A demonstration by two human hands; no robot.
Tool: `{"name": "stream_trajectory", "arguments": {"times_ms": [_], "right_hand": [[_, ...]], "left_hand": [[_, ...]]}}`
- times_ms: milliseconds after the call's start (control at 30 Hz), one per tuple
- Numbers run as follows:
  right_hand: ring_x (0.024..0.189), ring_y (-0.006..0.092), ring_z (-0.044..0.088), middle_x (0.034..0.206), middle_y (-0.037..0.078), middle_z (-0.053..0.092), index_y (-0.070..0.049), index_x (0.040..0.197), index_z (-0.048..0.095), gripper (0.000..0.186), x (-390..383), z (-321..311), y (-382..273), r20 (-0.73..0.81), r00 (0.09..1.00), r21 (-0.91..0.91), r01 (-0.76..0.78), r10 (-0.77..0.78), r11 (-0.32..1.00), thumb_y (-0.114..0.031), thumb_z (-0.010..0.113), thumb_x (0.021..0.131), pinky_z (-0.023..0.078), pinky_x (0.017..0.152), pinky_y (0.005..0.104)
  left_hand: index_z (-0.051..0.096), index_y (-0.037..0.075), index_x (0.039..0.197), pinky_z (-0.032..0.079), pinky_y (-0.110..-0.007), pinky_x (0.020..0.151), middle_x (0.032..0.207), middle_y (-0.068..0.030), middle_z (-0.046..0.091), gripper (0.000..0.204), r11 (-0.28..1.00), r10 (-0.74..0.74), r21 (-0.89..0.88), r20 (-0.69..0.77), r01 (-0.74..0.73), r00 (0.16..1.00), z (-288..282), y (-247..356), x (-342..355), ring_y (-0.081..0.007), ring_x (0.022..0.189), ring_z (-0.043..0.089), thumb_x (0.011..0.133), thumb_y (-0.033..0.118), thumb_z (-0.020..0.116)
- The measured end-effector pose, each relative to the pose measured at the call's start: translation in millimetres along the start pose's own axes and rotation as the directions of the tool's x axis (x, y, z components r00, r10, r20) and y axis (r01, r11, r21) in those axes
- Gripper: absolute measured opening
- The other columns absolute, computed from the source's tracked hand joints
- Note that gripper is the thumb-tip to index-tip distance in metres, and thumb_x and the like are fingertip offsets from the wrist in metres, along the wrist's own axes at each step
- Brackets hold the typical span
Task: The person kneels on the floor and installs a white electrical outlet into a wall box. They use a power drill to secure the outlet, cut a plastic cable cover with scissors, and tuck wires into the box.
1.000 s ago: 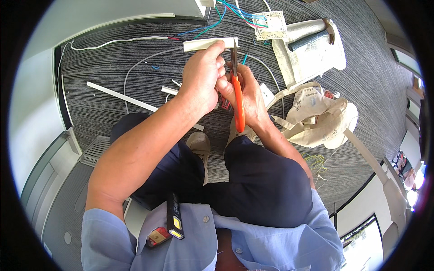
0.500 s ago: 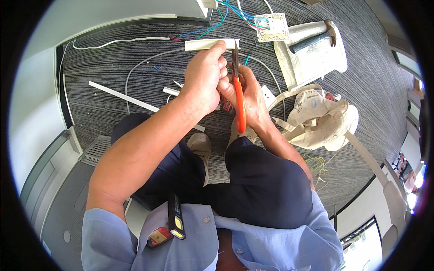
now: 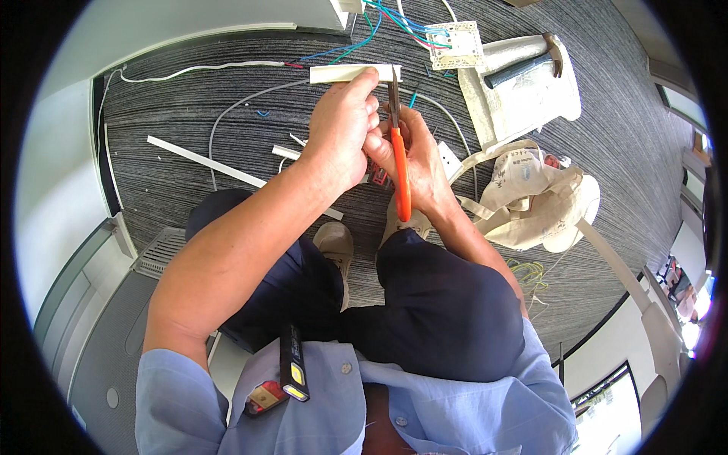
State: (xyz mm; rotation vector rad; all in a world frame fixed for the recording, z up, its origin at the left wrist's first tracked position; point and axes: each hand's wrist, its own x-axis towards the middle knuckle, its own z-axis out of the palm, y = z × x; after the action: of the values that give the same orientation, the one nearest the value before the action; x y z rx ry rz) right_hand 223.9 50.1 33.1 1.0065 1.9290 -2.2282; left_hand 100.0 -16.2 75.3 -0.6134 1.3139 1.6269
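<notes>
My left hand [image 3: 341,125] grips a short length of white plastic cable trunking [image 3: 334,73], thumb laid along its face. My right hand [image 3: 422,159] is closed on a pair of scissors [image 3: 401,178] with orange handles. Their dark blades [image 3: 393,95] point away from me and cross the trunking close to its right end. Both hands are close together above the carpet, in front of my shoes. Fingers of the right hand are partly hidden behind the orange handle.
A white socket plate [image 3: 455,45] with coloured wires lies at the far side. Right of it, a hammer [image 3: 523,70] rests on a white sheet [image 3: 523,106]. A cream cloth bag [image 3: 531,201] sits to the right. Another trunking strip [image 3: 205,161] lies left on the carpet.
Almost nothing differs. The hands, trunking and scissors keep their places, with only a very slight shift of the whole view.
</notes>
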Motion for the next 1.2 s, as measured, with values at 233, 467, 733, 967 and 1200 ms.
{"name": "stream_trajectory", "arguments": {"times_ms": [233, 467, 733, 967, 1200], "right_hand": [[0.09, 0.0116, 0.059, 0.1, 0.007, 0.065, 0.009, 0.136, 0.046, 0.076, 4, 1, 7, -0.005, 1.0, -0.042, 0.018, -0.018, 0.999, -0.041, 0.082, 0.091, 0.05, 0.08, 0.0275], [0.094, 0.0154, 0.062, 0.106, 0.011, 0.066, 0.012, 0.141, 0.042, 0.085, 17, 5, 15, 0.02, 1.0, -0.237, 0.013, -0.009, 0.971, -0.043, 0.082, 0.09, 0.053, 0.088, 0.0309], [0.106, 0.0277, 0.067, 0.118, 0.022, 0.066, 0.012, 0.145, 0.041, 0.1, 20, 9, 51, -0.069, 0.994, -0.13, -0.09, 0.081, 0.987, -0.055, 0.084, 0.083, 0.054, 0.095, 0.0401], [0.103, 0.0287, 0.068, 0.121, 0.024, 0.065, 0.011, 0.147, 0.038, 0.101, 11, 2, 57, -0.066, 0.995, -0.141, -0.08, 0.071, 0.987, -0.056, 0.081, 0.086, 0.058, 0.086, 0.0401], [0.093, 0.0246, 0.068, 0.118, 0.022, 0.064, 0.011, 0.144, 0.039, 0.098, 11, 0, 62, -0.079, 0.997, -0.144, -0.035, 0.024, 0.989, -0.056, 0.081, 0.086, 0.059, 0.075, 0.0357]], "left_hand": [[0.062, 0.01, 0.101, 0.03, -0.023, 0.052, 0.073, 0.0067, 0.04, 0.016, 0.999, 0.001, 0.035, -0.045, 0.0, 0.999, 0, 2, 3, -0.005, 0.061, 0.033, 0.103, 0.025, 0.064], [0.066, 0.005, 0.096, 0.027, -0.025, 0.046, 0.069, 0.0053, 0.041, 0.017, 0.991, 0.033, 0.13, -0.115, -0.018, 0.993, -20, 11, 31, -0.0067, 0.053, 0.032, 0.099, 0.022, 0.063], [0.061, 0.0, 0.099, 0.026, -0.025, 0.04, 0.073, -0.001, 0.048, 0.013, 0.98, 0.074, 0.198, -0.336, -0.006, 0.939, -37, 61, 129, -0.0086, 0.051, 0.034, 0.099, 0.011, 0.056], [0.059, -0.001, 0.105, 0.024, -0.02, 0.04, 0.071, 0.0024, 0.044, 0.017, 0.984, -0.063, 0.148, -0.254, 0.103, 0.965, -39, 57, 167, -0.0062, 0.051, 0.031, 0.107, 0.013, 0.049], [0.059, 0.002, 0.107, 0.025, -0.022, 0.042, 0.075, -0.0006, 0.048, 0.011, 0.988, -0.076, 0.112, -0.279, 0.111, 0.957, -44, 51, 201, -0.0082, 0.054, 0.033, 0.1, 0.003, 0.05]]}}
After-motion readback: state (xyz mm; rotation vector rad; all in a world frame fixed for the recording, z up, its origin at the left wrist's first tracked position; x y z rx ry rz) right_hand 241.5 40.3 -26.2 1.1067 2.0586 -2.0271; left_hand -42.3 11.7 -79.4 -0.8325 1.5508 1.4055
